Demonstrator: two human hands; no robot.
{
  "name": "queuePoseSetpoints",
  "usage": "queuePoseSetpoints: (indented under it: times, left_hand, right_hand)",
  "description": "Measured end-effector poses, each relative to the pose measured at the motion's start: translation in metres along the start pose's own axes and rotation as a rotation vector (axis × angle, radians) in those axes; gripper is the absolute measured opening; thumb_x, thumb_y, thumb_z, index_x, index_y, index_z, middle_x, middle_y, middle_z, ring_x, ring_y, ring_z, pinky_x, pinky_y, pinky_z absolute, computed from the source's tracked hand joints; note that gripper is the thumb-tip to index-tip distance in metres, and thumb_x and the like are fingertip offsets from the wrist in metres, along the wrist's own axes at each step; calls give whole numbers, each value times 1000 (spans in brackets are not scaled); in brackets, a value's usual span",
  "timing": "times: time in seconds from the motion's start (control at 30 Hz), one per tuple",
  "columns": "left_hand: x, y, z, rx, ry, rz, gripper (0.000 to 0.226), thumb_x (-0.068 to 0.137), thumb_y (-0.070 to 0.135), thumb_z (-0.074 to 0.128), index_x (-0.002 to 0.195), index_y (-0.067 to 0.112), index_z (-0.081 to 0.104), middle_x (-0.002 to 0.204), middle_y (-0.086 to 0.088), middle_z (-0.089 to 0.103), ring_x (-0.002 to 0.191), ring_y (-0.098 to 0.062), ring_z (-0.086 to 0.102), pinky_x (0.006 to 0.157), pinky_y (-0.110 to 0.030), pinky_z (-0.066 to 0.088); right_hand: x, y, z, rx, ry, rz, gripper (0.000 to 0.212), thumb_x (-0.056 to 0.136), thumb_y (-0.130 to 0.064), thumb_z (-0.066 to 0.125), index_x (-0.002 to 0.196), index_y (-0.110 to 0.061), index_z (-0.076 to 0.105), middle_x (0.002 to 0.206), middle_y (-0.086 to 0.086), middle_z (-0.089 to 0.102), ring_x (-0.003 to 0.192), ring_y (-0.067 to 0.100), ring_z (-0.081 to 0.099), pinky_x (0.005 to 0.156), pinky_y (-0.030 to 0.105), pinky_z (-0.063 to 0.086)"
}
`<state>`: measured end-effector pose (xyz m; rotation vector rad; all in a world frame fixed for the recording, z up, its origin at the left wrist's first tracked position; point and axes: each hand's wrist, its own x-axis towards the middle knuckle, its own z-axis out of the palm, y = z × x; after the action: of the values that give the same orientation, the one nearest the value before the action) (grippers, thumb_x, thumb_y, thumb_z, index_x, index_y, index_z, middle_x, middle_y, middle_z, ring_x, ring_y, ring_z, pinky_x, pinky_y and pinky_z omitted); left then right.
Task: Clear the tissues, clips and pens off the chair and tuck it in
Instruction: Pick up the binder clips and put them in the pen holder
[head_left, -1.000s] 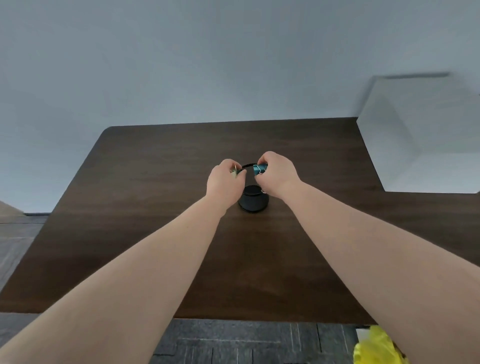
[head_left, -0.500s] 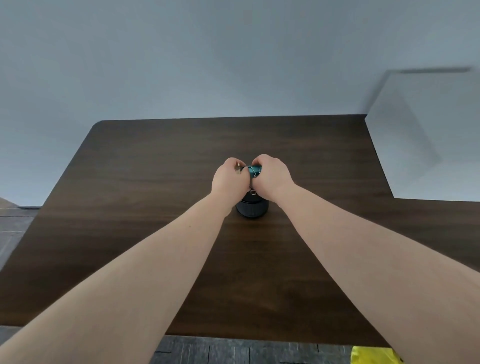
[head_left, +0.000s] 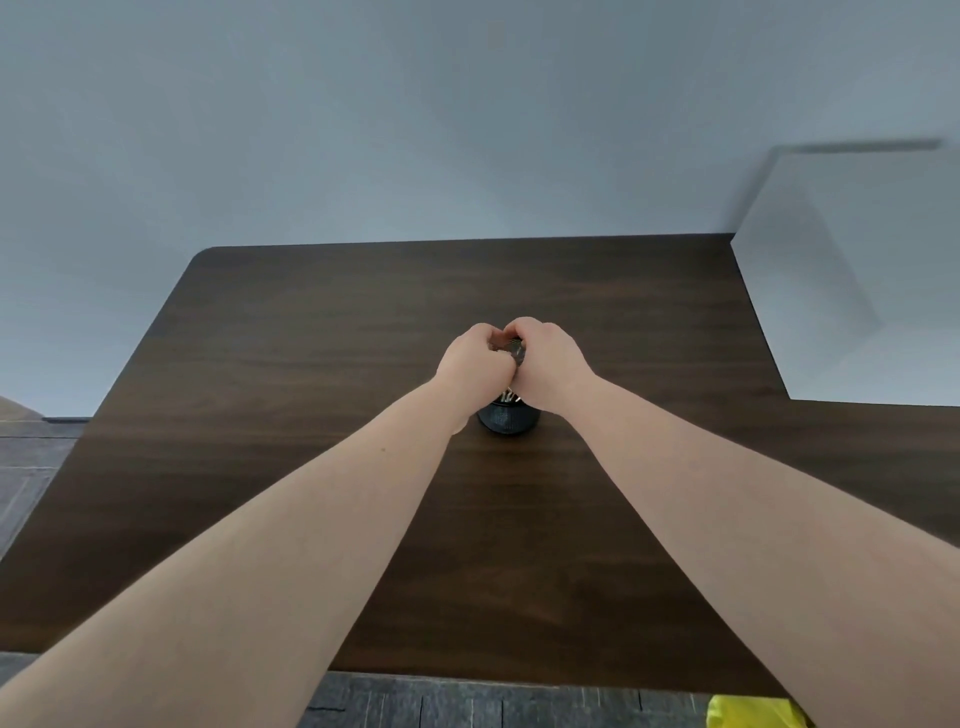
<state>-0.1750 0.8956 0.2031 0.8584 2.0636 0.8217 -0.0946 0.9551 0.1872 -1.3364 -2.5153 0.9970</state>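
Note:
A small black mesh pot (head_left: 508, 419) stands in the middle of the dark wooden table (head_left: 322, 374). My left hand (head_left: 475, 358) and my right hand (head_left: 550, 364) are pressed together right above the pot, both curled closed. Between the fingers a dark binder clip (head_left: 514, 349) peeks out, and silver clip handles (head_left: 509, 396) hang below the hands just over the pot's mouth. Which hand holds which clip is hidden by the fingers. The chair, tissues and pens are out of view.
A white box-shaped block (head_left: 857, 291) sits on the table's right rear corner against the grey wall. A yellow object (head_left: 753, 714) shows at the bottom right below the table's near edge, above dark floor tiles (head_left: 467, 701).
My two hands have come together over the pot; the teal clip seen in the right hand earlier is now mostly covered by fingers. The view has shifted slightly right.

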Motion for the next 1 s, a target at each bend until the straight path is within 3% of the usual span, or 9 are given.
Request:
queuePoseSetpoints:
  times: [0.2, 0.43, 0.67, 0.77, 1.0]
  left_hand:
    - [-4, -2, -8, 82, 4, 44, 52, 78, 0, 45, 126, 19, 51, 122, -5, 58, 109, -24, 57, 91, -40, 51]
    - [-12, -3, -19, 213, 29, 136, 48, 81, 6, 56, 127, 18, 53, 131, -3, 56, 121, -22, 52, 87, -28, 44]
    - [-30, -3, -38, 269, 64, 158, 45, 86, 14, 55, 130, 20, 49, 136, -3, 51, 106, -16, 52, 79, -25, 38]
    - [-45, -9, -45, 291, 54, 149, 49, 87, 17, 55, 134, 20, 45, 142, -3, 45, 118, -22, 53, 82, -26, 39]
    - [-105, -38, -60, 322, 145, 29, 52, 87, 19, 55, 137, 22, 41, 144, -3, 41, 121, -21, 50, 87, -25, 36]
  right_hand:
    - [-4, -1, -3, 19, 0, -38, 43, 79, -13, 65, 121, -16, 56, 118, 11, 57, 99, 28, 60, 80, 32, 47]
    - [-15, -5, -10, -81, -12, -95, 46, 82, -14, 62, 126, -20, 53, 127, 4, 57, 111, 26, 57, 93, 43, 49]
    - [-29, -15, -25, -129, -8, -79, 53, 83, -12, 58, 134, -23, 47, 136, 4, 51, 123, 27, 51, 98, 44, 46]
    - [-39, -18, -30, -155, -25, -88, 53, 84, -16, 60, 135, -22, 46, 139, 4, 49, 125, 27, 50, 99, 44, 46]
    - [-72, -34, -19, -188, -75, -223, 51, 87, -21, 60, 136, -21, 45, 135, 7, 49, 120, 30, 52, 95, 40, 46]
